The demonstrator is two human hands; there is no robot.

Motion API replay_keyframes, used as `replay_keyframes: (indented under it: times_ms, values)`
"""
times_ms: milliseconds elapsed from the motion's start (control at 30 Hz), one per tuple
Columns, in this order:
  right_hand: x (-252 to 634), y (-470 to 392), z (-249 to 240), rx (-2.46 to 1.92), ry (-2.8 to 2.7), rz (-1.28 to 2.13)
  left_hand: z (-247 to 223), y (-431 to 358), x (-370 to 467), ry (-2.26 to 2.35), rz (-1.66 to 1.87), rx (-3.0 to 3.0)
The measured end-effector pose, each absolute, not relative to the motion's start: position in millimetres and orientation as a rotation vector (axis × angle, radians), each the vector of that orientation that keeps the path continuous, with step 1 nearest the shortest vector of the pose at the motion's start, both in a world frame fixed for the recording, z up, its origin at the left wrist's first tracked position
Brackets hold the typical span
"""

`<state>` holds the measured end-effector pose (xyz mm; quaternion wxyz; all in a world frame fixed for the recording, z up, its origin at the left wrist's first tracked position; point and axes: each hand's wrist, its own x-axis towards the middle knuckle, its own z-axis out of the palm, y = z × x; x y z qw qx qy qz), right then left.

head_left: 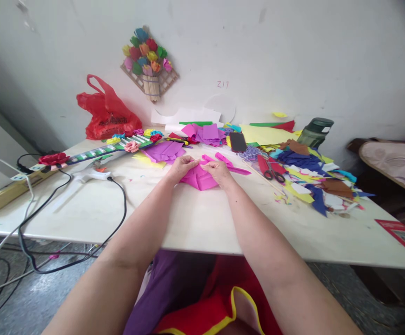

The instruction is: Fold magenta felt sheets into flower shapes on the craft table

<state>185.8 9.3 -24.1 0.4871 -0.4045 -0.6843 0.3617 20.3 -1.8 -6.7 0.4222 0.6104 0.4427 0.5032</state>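
Yellow-edged red garment [197,312], purple trousers [165,284].

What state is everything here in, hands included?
Left hand: pinching magenta paper
Right hand: pinching the same paper
Magenta paper: creased
Phone: screen dark
Green bottle: lid on
Red bag: handle raised
Scissors: lying down, blades unclear

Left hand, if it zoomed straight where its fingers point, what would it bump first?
Probably the right hand: the fingers of the left hand point across at it, over the magenta crepe paper both pinch. Which fingertips sit nearer the camera is hard to tell.
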Motion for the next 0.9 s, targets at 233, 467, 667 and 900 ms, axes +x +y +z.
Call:
replay_keyframes:
  times_ms: [233, 467, 667, 900]
  values:
    - [186, 5, -17, -1.017, -1.557, 1.011, -7, 1, 19, 1.073, 1.297, 1.383]
    - [189, 0, -9, -0.951, -1.303, 1.443, -13, 14, 19, 1.041, 1.66, 0.977]
    - [184, -5, -8, -0.9, -1.353, 1.559, -13, 17, 23, 0.959, 1.806, 0.775]
    - [177, -2, -9, -1.041, -1.177, 1.451, -10, 11, 30, 0.838, 1.744, 0.756]
